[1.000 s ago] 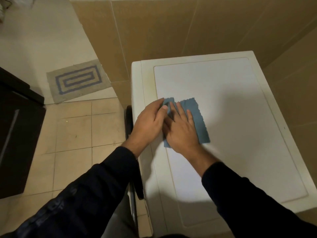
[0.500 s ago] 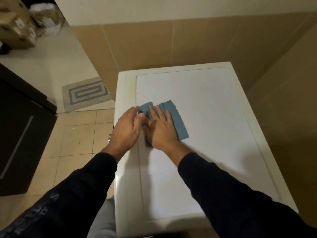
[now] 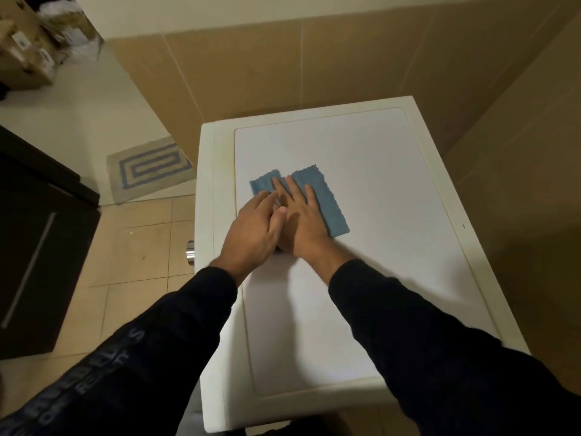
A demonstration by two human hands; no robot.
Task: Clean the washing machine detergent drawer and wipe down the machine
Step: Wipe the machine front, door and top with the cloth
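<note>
Pressing flat, the left hand (image 3: 251, 229) and right hand (image 3: 300, 220) had barely shifted over the past second, fingers straight on the blue cloth (image 3: 323, 199), which stayed near the washing machine (image 3: 393, 171) top's left edge; wiping looked hardly begun.

Cloth (image 3: 327, 199) is laid flat on washing machine top (image 3: 393, 215), toward its left side. Right hand (image 3: 303, 223) is pressed flat on the cloth; left hand (image 3: 253, 232) is set just beside it on the left, touching it. Tiled wall (image 3: 298, 64) is found behind the machine. Floor mat (image 3: 147, 168) is laid left of the machine, cabinet (image 3: 34, 247) further left, cardboard boxes (image 3: 22, 48) far back-left.
</note>
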